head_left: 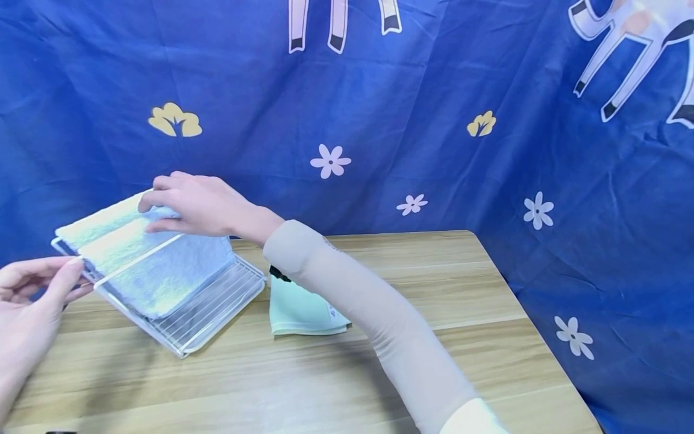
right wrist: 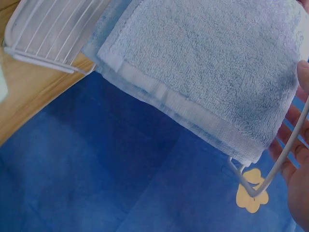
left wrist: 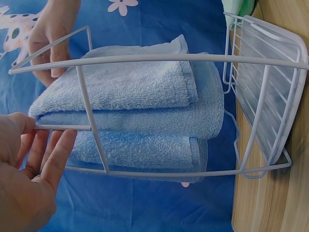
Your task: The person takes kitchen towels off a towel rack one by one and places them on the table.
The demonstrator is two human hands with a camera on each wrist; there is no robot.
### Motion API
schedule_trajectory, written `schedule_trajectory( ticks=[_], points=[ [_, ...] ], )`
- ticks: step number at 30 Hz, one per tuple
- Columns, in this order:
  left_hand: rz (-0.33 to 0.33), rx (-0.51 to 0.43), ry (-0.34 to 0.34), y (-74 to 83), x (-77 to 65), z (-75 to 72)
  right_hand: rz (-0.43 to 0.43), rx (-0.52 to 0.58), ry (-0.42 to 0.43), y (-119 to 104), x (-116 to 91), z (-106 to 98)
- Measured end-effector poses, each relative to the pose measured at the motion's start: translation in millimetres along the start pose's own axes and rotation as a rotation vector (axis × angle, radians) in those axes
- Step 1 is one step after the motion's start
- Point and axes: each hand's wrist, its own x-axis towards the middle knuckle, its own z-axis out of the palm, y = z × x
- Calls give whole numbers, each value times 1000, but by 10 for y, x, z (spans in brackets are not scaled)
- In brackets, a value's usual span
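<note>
Folded light blue terry towels point(left wrist: 140, 121) lie stacked across the rails of a white wire rack point(left wrist: 79, 101). At the left in the head view, my left hand point(head_left: 32, 295) pinches the end of the rack's upper rail between thumb and fingers. My right hand point(head_left: 203, 205) reaches over the other end of the towels, its thumb on the near face. The right wrist view has the right thumb point(right wrist: 303, 75) against the towel, with the other fingers behind it and the wire. The rack's slatted base point(head_left: 217, 301) sits low, to the right of the towels.
A mint-green folded cloth point(head_left: 303, 310) lies on the wooden table point(head_left: 244, 392) just right of the rack. Behind the table hangs a blue curtain point(head_left: 244, 90) with printed flowers and animals. The right forearm, in a grey sleeve point(head_left: 358, 295), crosses above the table.
</note>
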Motion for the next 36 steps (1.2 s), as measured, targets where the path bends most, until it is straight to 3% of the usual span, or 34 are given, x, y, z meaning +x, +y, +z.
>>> schedule_trajectory(
  ticks=[9, 17, 24, 36],
  points=[
    [15, 28, -18, -13, 21, -17, 43, 59, -141, -56, 93, -83],
    [5, -24, -10, 4, 25, 7, 105, 219, -207, -50, 164, -120],
    [-2, 21, -8, -14, 34, 7, 108, 191, -185, -26, 163, -87],
    [1, -2, -13, -52, 65, -6, 106, 164, -99, 38, 135, -6]
  ],
)
